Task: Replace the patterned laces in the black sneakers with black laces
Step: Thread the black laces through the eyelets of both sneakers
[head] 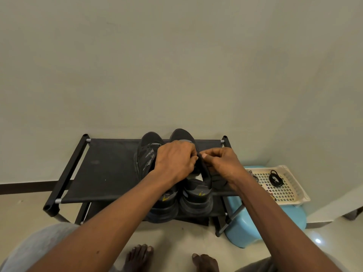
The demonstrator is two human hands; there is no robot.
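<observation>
Black fabric covered the top shelf of the rack (110,167), where both sneakers stood side by side, toes to the wall. On the left sneaker (147,152) the lacing was too dark to read. The left hand (174,160) lay over the throat of the right sneaker (198,193), wrist bent, fingers curled down onto the upper; whether they held a lace was hidden. The right hand (222,163) met it from the other side, thumb and forefinger pinched together on a dark strip at the sneaker's opening, tongue or lace I could not tell. Further right, a basket (296,185) sat on a blue stool (255,232), holding a patterned lace (253,176) at its left edge and a coiled black lace (276,178). Judging by these, at least one patterned lace was out and one black lace remained to thread.
</observation>
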